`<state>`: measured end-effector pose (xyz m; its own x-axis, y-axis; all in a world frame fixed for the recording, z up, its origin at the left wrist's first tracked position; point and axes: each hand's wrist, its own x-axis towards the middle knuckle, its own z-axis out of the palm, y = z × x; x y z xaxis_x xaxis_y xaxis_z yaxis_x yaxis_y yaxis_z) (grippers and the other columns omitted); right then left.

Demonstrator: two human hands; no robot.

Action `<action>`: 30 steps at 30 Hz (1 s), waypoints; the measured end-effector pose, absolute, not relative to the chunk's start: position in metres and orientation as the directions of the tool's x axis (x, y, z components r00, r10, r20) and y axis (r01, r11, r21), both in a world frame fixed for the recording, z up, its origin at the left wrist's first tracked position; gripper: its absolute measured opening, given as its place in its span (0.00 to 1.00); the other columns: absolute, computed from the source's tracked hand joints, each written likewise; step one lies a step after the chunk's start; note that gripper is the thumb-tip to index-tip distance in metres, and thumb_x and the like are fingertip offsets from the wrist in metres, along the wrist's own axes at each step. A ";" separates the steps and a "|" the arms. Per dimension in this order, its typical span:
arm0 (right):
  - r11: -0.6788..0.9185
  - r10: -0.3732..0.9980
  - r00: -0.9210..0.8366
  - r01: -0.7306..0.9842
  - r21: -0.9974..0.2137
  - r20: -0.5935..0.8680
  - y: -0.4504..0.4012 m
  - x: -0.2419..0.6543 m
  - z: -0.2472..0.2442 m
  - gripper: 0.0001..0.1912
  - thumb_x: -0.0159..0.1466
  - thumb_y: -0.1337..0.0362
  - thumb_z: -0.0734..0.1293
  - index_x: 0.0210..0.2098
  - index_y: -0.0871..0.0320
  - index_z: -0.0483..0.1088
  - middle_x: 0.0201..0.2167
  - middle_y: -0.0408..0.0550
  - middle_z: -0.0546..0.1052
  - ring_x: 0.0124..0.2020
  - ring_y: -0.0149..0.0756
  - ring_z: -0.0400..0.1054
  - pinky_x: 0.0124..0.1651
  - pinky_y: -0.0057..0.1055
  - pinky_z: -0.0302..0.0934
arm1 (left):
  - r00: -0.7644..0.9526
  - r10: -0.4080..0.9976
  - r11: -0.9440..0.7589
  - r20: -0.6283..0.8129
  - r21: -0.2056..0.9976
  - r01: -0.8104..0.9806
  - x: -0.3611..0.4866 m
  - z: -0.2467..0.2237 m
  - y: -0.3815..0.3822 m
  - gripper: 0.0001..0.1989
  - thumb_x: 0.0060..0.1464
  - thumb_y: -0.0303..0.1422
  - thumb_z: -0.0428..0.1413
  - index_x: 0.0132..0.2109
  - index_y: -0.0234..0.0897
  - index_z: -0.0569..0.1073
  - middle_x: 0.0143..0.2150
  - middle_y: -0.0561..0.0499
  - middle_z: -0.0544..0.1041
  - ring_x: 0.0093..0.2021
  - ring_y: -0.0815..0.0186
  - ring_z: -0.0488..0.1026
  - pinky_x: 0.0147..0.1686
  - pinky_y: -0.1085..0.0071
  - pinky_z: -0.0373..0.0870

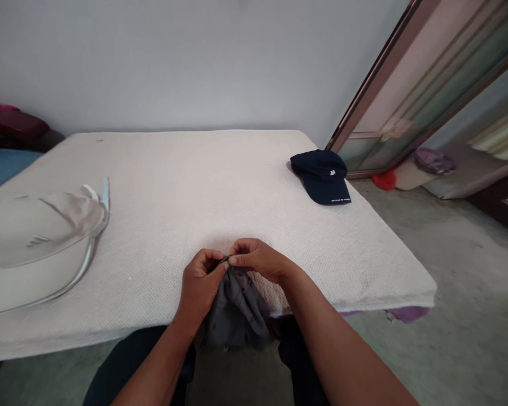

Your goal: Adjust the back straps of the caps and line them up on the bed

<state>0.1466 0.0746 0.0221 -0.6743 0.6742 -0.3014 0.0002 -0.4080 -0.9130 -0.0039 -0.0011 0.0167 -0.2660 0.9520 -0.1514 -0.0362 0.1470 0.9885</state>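
While my left hand (198, 280) and right hand (260, 259) pinch the grey cloth (237, 321) by its top, neither nearer, its length hangs down toward me at the white cover (186, 186)'s near edge.

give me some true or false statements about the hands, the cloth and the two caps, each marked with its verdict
1. The left hand and the right hand both hold the dark grey cloth. True.
2. The hands are wide apart. False: they are close together at the cloth's upper end.
3. The dark blue cap bears white lettering. True.
4. The pale cap is cut off by the picture's left edge. True.
5. The two caps touch. False: they lie well apart on the white cover.
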 end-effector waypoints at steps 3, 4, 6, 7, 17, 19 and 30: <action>-0.407 0.698 -0.665 -0.060 -0.912 -0.268 0.075 0.146 0.023 0.11 0.49 0.64 0.73 0.27 0.62 0.68 0.21 0.39 0.66 0.23 0.24 0.57 0.27 0.25 0.49 | -0.255 0.953 0.172 -0.161 0.985 0.022 -0.007 0.019 0.000 0.09 0.47 0.35 0.61 0.34 0.37 0.71 0.29 0.55 0.73 0.30 0.70 0.69 0.31 0.75 0.65; -0.408 0.699 -0.668 -0.076 -0.910 -0.257 0.075 0.146 0.023 0.11 0.49 0.64 0.73 0.26 0.62 0.68 0.21 0.39 0.66 0.23 0.24 0.56 0.27 0.25 0.48 | -0.233 0.956 0.189 -0.177 0.982 0.028 -0.008 0.020 0.001 0.09 0.47 0.36 0.61 0.34 0.37 0.71 0.29 0.55 0.73 0.30 0.70 0.69 0.31 0.74 0.65; -0.411 0.688 -0.684 -0.092 -0.907 -0.243 0.076 0.146 0.023 0.11 0.49 0.64 0.73 0.25 0.62 0.68 0.20 0.39 0.66 0.22 0.24 0.56 0.27 0.26 0.48 | -0.172 0.962 0.222 -0.211 0.974 0.047 -0.012 0.022 0.002 0.10 0.49 0.38 0.59 0.35 0.37 0.72 0.29 0.54 0.74 0.30 0.68 0.70 0.31 0.73 0.65; -0.414 0.683 -0.690 -0.094 -0.905 -0.240 0.076 0.146 0.022 0.10 0.50 0.64 0.73 0.25 0.61 0.68 0.20 0.39 0.66 0.22 0.25 0.56 0.27 0.26 0.48 | -0.144 0.965 0.232 -0.220 0.970 0.074 -0.013 0.023 0.002 0.10 0.49 0.39 0.58 0.35 0.37 0.72 0.30 0.53 0.75 0.30 0.67 0.70 0.31 0.72 0.65; -0.290 0.739 -0.643 -0.032 -0.957 -0.202 0.077 0.136 0.017 0.11 0.49 0.62 0.72 0.25 0.61 0.68 0.21 0.39 0.66 0.24 0.26 0.57 0.28 0.26 0.50 | -0.256 0.966 0.184 -0.046 0.815 0.549 -0.019 0.039 -0.002 0.06 0.51 0.36 0.55 0.33 0.42 0.76 0.31 0.49 0.78 0.31 0.61 0.72 0.31 0.68 0.62; -0.264 0.745 -0.643 -0.039 -0.964 -0.178 0.076 0.133 0.018 0.10 0.50 0.62 0.72 0.25 0.61 0.68 0.21 0.39 0.66 0.24 0.26 0.57 0.29 0.26 0.50 | -0.285 0.959 0.147 0.012 0.834 0.532 -0.018 0.041 -0.003 0.04 0.50 0.34 0.57 0.33 0.42 0.76 0.32 0.48 0.78 0.32 0.60 0.72 0.32 0.67 0.63; -0.369 0.677 -0.723 -0.171 -0.914 -0.138 0.072 0.132 0.029 0.11 0.51 0.62 0.73 0.27 0.61 0.68 0.21 0.38 0.66 0.23 0.24 0.58 0.27 0.24 0.51 | -0.144 0.960 0.226 -0.241 0.967 -0.115 -0.018 0.041 -0.004 0.08 0.51 0.37 0.59 0.36 0.37 0.72 0.30 0.53 0.75 0.30 0.69 0.72 0.29 0.74 0.69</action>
<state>0.1316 0.0723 0.0288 -0.7227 0.6771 -0.1385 -0.1708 -0.3692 -0.9135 -0.0185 -0.0038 0.0408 -0.1438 0.9598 -0.2410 -0.1150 0.2257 0.9674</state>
